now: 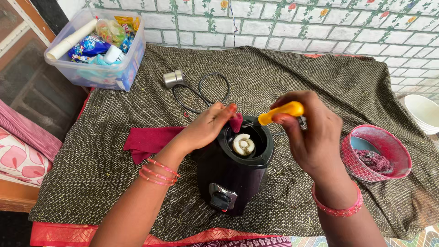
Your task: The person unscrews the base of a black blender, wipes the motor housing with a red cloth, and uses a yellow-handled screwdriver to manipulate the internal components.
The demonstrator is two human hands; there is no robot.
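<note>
A black mixer-grinder base (233, 171) stands on the cloth in front of me, its white coupler (243, 144) showing in the top well. My left hand (208, 126) pinches a dark red cloth (148, 142) and presses a corner of it against the base's top rim. My right hand (308, 132) grips a yellow-handled tool (281, 112), its handle pointing left over the well; the working end is hidden behind my fingers.
An olive patterned cloth (320, 82) covers the table. The black power cord (201, 91) and a small steel cup (173, 78) lie behind the base. A pink woven basket (377, 153) sits right, white bowls (423, 112) far right, a clear plastic tub (98, 45) of packets back left.
</note>
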